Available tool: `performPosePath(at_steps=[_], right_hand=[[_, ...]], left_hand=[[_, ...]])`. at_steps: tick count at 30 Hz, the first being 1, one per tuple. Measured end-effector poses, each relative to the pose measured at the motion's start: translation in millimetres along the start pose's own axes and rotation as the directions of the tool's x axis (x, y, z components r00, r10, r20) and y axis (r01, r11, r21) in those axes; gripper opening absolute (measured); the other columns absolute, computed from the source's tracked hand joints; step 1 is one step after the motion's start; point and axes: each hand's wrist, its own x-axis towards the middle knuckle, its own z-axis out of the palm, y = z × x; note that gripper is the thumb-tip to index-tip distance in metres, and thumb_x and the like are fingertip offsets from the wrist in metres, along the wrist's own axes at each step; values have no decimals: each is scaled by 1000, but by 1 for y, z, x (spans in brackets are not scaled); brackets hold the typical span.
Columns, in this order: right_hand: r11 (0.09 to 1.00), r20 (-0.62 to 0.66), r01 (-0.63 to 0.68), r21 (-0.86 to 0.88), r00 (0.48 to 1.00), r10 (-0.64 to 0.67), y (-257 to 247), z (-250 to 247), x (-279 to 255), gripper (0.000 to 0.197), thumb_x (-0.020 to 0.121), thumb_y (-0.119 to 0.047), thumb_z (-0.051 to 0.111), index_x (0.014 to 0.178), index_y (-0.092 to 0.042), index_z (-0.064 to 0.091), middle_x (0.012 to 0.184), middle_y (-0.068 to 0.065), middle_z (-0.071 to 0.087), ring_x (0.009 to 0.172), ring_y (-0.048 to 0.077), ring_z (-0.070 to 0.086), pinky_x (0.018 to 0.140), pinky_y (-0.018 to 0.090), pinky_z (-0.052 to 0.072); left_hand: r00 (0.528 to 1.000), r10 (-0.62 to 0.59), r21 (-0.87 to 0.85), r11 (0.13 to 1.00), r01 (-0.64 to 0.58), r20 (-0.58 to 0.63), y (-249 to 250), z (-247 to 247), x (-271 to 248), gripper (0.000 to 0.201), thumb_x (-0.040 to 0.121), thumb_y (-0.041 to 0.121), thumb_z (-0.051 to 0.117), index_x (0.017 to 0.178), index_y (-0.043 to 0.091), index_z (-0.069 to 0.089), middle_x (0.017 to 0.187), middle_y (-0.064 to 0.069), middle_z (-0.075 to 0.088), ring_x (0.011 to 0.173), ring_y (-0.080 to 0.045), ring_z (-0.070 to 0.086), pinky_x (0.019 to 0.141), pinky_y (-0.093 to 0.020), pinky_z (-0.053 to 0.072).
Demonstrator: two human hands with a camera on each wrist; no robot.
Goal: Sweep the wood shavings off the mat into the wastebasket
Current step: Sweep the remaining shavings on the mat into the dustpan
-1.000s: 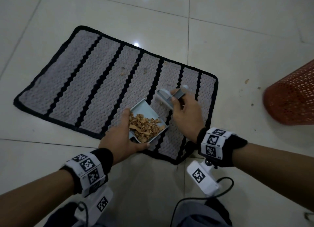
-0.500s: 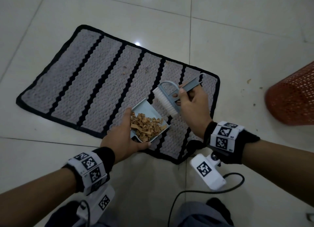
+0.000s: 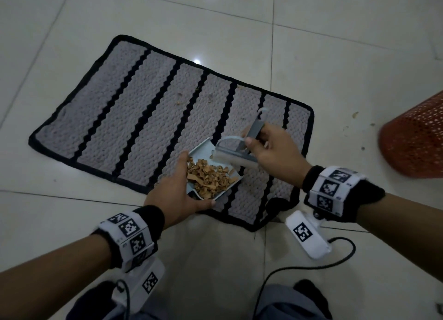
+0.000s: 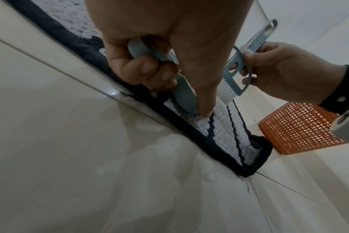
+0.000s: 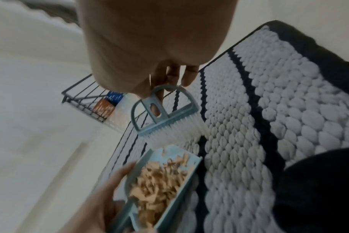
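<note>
Head view: left hand (image 3: 176, 195) grips the dustpan (image 3: 203, 155) heaped with wood shavings (image 3: 208, 178) over the mat's (image 3: 134, 118) near edge, right hand (image 3: 275, 152) pinches the brush (image 3: 236, 153), wastebasket (image 3: 414, 140) far right, tilting risks spills; left wrist view: fingers (image 4: 147, 69) curl round the pan handle; right wrist view: bristles at the pan's lip could flick shavings out.

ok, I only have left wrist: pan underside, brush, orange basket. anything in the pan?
Observer: Yes. The head view shows a pile of wood shavings in the dustpan that the left hand holds.
Operator: mat clean?
Observer: Not quite. A few specks lie on the mat, mid-stripes.
Operator: brush at the pan?
Observer: The right hand holds the brush with its bristles at the pan's front lip. I cannot tell whether they touch.
</note>
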Motion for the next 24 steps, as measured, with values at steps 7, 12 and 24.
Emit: performPosePath(at_steps=[7,12,24], right_hand=[[969,-68,0,246,998,17,-13,-23,13,11,100,-14,53,107,-12,62,97,-13,70,94,-3,68,85,14,54],[988,106,-27,154,994,11,-31,-17,38,18,100,-17,53,112,-10,65,104,-7,73,96,-4,66,86,17,50],[997,-201,55,56,979,-42,-25,-15,84,21,100,-27,53,109,-12,64,103,0,72,87,2,66,83,38,55]], left_hand=[[999,-12,-50,999,10,-39,-1,-11,2,131,61,57,85,154,34,-5,137,1,55,109,-22,61,90,-35,53],[990,-71,-133,990,55,-120,-12,-22,9,130,59,57,86,154,34,0,143,3,50,117,-22,58,97,-37,50],[967,-140,-245,966,85,-214,-28,-45,17,129,60,56,86,154,31,1,142,4,50,115,-20,58,94,-36,51]])
